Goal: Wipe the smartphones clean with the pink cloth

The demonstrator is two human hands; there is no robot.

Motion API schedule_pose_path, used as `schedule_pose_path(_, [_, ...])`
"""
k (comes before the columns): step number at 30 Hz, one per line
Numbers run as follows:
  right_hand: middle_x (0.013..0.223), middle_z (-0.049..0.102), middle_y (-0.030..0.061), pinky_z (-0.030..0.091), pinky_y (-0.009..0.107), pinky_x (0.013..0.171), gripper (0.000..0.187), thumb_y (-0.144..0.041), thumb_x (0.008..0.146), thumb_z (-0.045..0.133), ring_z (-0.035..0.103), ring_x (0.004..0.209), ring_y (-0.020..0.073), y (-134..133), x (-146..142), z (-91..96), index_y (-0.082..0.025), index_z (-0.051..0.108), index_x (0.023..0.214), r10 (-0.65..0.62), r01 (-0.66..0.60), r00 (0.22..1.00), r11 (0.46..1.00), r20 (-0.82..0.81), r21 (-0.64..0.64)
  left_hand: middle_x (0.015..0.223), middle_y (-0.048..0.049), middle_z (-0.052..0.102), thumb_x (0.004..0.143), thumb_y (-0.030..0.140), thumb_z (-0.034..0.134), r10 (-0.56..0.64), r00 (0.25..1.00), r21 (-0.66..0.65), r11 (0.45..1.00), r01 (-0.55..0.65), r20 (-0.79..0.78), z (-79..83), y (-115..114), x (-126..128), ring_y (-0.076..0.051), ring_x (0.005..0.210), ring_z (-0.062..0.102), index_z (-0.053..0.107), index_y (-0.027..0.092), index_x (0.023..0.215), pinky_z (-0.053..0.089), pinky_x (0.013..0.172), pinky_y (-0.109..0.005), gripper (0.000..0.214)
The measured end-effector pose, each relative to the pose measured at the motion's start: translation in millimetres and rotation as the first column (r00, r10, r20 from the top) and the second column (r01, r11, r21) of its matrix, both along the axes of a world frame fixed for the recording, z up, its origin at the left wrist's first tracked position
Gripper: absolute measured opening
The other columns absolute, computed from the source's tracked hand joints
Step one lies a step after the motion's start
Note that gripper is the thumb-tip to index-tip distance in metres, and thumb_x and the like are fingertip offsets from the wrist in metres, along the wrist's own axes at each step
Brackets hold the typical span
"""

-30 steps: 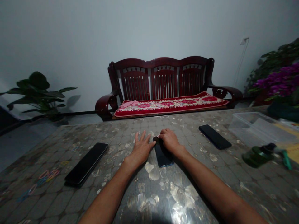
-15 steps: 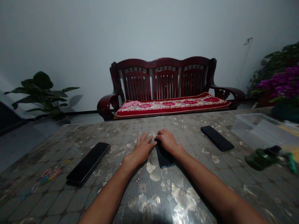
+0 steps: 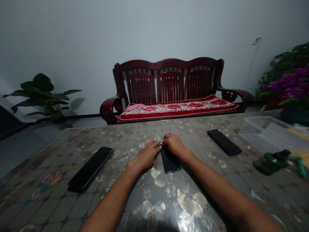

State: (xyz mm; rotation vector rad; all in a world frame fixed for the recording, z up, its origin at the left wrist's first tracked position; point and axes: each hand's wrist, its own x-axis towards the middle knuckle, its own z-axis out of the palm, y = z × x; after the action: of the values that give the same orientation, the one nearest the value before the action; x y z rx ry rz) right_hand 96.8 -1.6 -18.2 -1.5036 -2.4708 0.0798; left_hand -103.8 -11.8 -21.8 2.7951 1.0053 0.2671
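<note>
A dark smartphone [image 3: 170, 162] lies flat on the patterned table, its far end partly covered by my hands. My right hand [image 3: 173, 144] is bent over that far end, fingers closed on a small whitish-pink piece [image 3: 161, 142] whose kind I cannot make out. Beside it, my left hand [image 3: 149, 152] has its fingers drawn together, tips meeting the phone's far left corner and the small piece. What the left fingertips grip is hidden. Another black phone [image 3: 224, 142] rests to the right, and a thicker black phone or stacked pair [image 3: 90, 169] to the left.
Colourful rubber bands [image 3: 51, 180] are scattered at the left. On the right stand a clear plastic box [image 3: 259, 130], a dark green bottle [image 3: 269, 163] and a green object [image 3: 301, 167]. A wooden bench [image 3: 170, 87] with a red floral mat stands beyond the table [image 3: 116, 219].
The fingers of my left hand, spread before, have drawn in and closed towards the phone's corner. My right hand stays at the far end, and the small pale piece shows more clearly.
</note>
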Motion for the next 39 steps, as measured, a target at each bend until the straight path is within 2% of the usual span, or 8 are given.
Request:
schedule_pose_path(4, [0.108, 0.073, 0.0100, 0.041, 0.031, 0.088, 0.025, -0.022, 0.098, 0.058, 0.057, 0.106, 0.0245, 1.7, -0.3, -1.6, -0.021, 0.080, 0.110, -0.028, 0.028, 1.000, 0.999, 0.008, 0.020, 0.130, -0.0132, 0.063, 0.087, -0.003, 0.042, 0.002, 0.999, 0.024, 1.000, -0.001, -0.047, 1.8, -0.1, 1.0, -0.028, 0.128, 0.046, 0.065, 0.015, 0.127, 0.041, 0.112, -0.042, 0.049])
schedule_pose_path(8, [0.108, 0.073, 0.0084, 0.041, 0.031, 0.088, 0.024, -0.022, 0.098, 0.059, 0.057, 0.105, 0.0241, 1.8, -0.1, -5.4, -0.023, 0.080, 0.108, 0.018, -0.018, 1.000, 0.999, -0.004, 0.033, 0.128, -0.0112, 0.064, 0.090, -0.001, 0.043, -0.013, 1.000, 0.036, 0.999, 0.014, -0.010, 1.0, 0.2, 1.5, -0.025, 0.124, 0.051, 0.066, 0.018, 0.126, 0.044, 0.110, -0.040, 0.047])
schedule_pose_path(16, [0.106, 0.074, 0.0094, 0.041, 0.032, 0.084, 0.029, -0.015, 0.097, 0.055, 0.058, 0.102, 0.0246, -6.4, 10.5, -8.0, -0.023, 0.080, 0.109, -0.027, 0.026, 1.000, 0.998, 0.010, 0.060, 0.133, -0.0111, 0.066, 0.085, -0.005, 0.046, -0.019, 0.998, 0.091, 0.996, 0.013, 0.062, -13.3, 9.2, -1.9, -0.028, 0.138, 0.046, 0.068, 0.018, 0.125, 0.039, 0.116, -0.047, 0.051])
schedule_pose_path(22, [0.103, 0.074, 0.0065, 0.039, 0.031, 0.082, 0.026, -0.016, 0.097, 0.058, 0.058, 0.101, 0.0236, -20.1, 16.2, -5.4, -0.025, 0.079, 0.109, 0.053, -0.052, 0.999, 0.997, -0.009, 0.056, 0.126, -0.0114, 0.070, 0.087, -0.003, 0.047, -0.049, 0.990, 0.049, 0.998, 0.043, 0.131, -19.4, 21.5, -1.7, -0.024, 0.122, 0.059, 0.069, 0.015, 0.126, 0.045, 0.110, -0.040, 0.049])
schedule_pose_path(26, [0.103, 0.074, 0.0082, 0.039, 0.031, 0.083, 0.023, -0.019, 0.098, 0.059, 0.058, 0.101, 0.0237, -23.0, 16.7, -3.6, -0.021, 0.080, 0.106, -0.001, 0.001, 1.000, 0.999, -0.002, 0.050, 0.121, -0.0104, 0.071, 0.086, -0.004, 0.045, -0.020, 0.990, 0.039, 0.999, 0.015, 0.139, -17.5, 25.6, 3.5, -0.023, 0.116, 0.062, 0.071, 0.017, 0.123, 0.048, 0.104, -0.035, 0.050])
schedule_pose_path(29, [0.101, 0.074, 0.0088, 0.039, 0.032, 0.081, 0.024, -0.021, 0.099, 0.058, 0.058, 0.100, 0.0240, -27.1, 14.8, -4.5, -0.021, 0.080, 0.108, -0.014, 0.014, 1.000, 0.999, -0.002, 0.053, 0.116, -0.0082, 0.072, 0.084, -0.006, 0.044, -0.035, 0.987, -0.012, 0.999, 0.037, 0.157, -14.0, 30.3, 5.2, -0.021, 0.112, 0.064, 0.074, 0.019, 0.117, 0.049, 0.102, -0.032, 0.051])
schedule_pose_path(35, [0.099, 0.072, 0.0058, 0.039, 0.030, 0.082, 0.024, -0.020, 0.098, 0.059, 0.058, 0.098, 0.0220, -45.2, 13.6, -5.7, -0.025, 0.079, 0.110, 0.115, -0.113, 0.993, 0.991, -0.038, 0.066, 0.109, -0.0055, 0.074, 0.079, -0.006, 0.047, -0.097, 0.973, -0.069, 0.991, 0.113, 0.208, -8.8, 42.8, 3.1, -0.019, 0.102, 0.068, 0.077, 0.021, 0.108, 0.051, 0.094, -0.027, 0.050])
schedule_pose_path(39, [0.100, 0.072, 0.0068, 0.040, 0.031, 0.084, 0.026, -0.017, 0.097, 0.058, 0.058, 0.098, 0.0224, -43.0, 12.0, -4.4, -0.025, 0.079, 0.110, 0.067, -0.066, 0.997, 0.997, -0.037, 0.050, 0.105, -0.0043, 0.075, 0.077, -0.006, 0.046, -0.105, 0.962, -0.065, 0.990, 0.125, 0.250, -12.2, 47.2, 1.9, -0.018, 0.100, 0.068, 0.077, 0.021, 0.107, 0.052, 0.091, -0.026, 0.051])
